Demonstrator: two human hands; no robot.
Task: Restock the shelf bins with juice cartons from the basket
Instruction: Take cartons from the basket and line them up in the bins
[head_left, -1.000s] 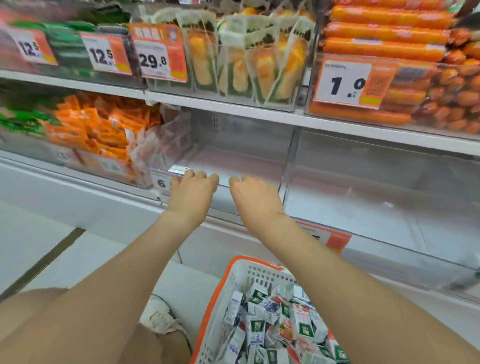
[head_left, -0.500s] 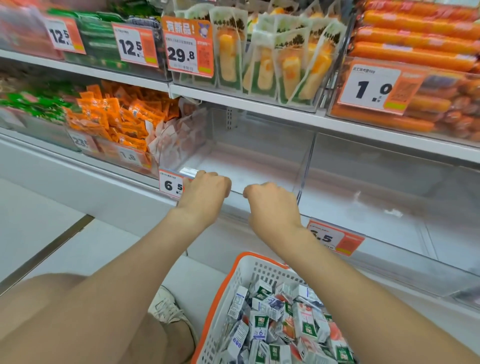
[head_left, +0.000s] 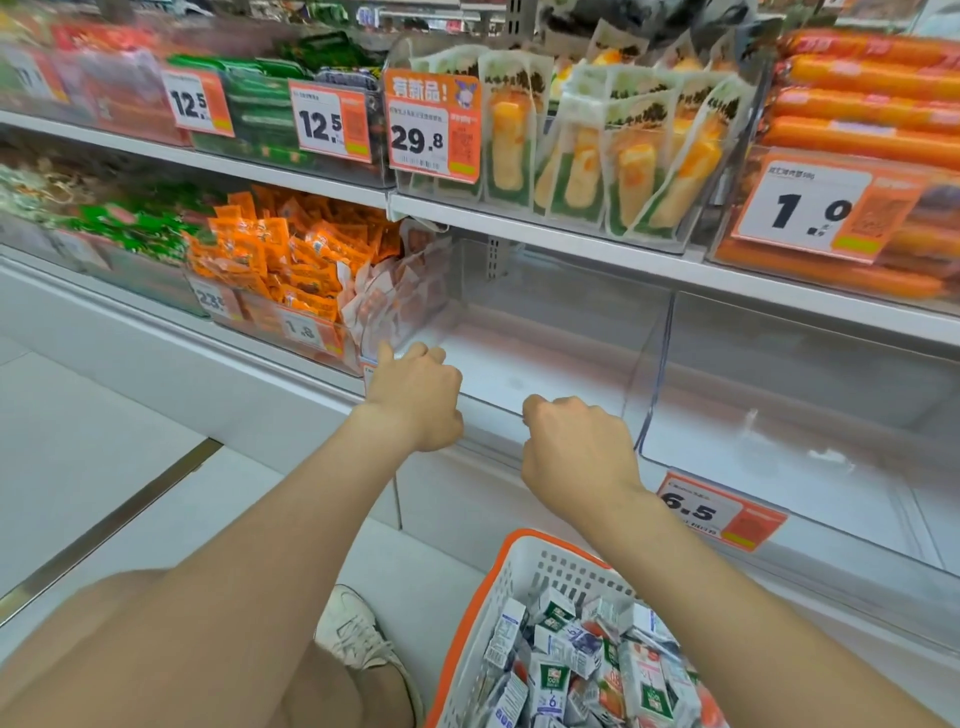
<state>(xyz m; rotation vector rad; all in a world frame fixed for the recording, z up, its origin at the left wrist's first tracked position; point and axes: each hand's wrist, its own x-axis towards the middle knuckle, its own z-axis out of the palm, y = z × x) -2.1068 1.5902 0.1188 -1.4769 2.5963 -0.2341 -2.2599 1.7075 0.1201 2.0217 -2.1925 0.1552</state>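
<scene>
Fingers (head_left: 426, 357) of both hands curled over the front lip of the empty clear bin (head_left: 530, 353); no carton held.
Left hand (head_left: 415, 400) is set at the lip's left corner and right hand (head_left: 576, 452) nearer its middle; fingertips are hidden behind the knuckles, so depth of hold cannot be confirmed. Juice cartons (head_left: 566, 670) are heaped in the orange-rimmed basket (head_left: 501, 592) on the floor, below the right forearm; none is shelved yet. Step judged: bin being positioned before loading. The lip should be drawn evenly by both hands so the bin is not skewed against the neighbouring orange packets (head_left: 291, 254). 1 hand should be freed only once the bin sits square. A 2nd empty bin (head_left: 779, 395) is noted just beside, on the right.
</scene>
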